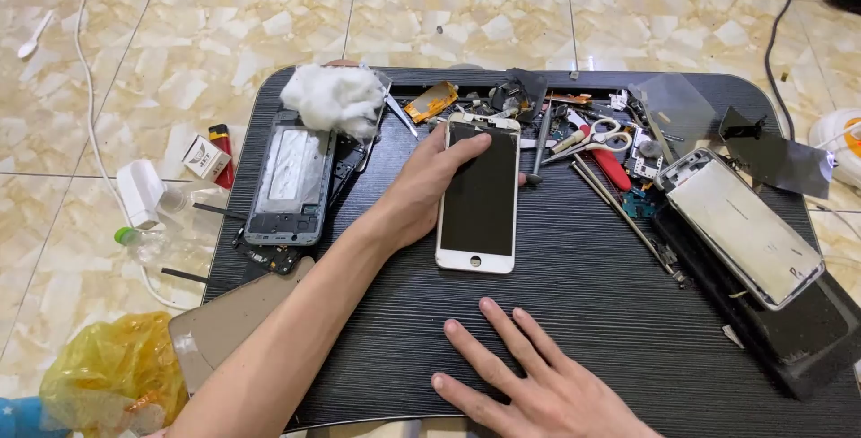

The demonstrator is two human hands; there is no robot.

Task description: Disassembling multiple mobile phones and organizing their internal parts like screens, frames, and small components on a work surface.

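On black tray [574,312], left hand [421,191] on phone screen [479,198]

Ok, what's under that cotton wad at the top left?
The cotton wad sits on the top end of an opened phone frame on the black table. The frame's top edge is hidden underneath.

Open counter [574,312] lies ahead of your right hand [529,384], up to the white phone screen [478,196] under your left hand [430,189]. To the right you meet long metal rods [623,214] and a gutted phone body [744,227] on a dark block. The far edge is crowded: scissors [599,140], loose parts, a cotton wad [334,97]. On the left, a phone frame [289,182] and your left forearm bar the way.
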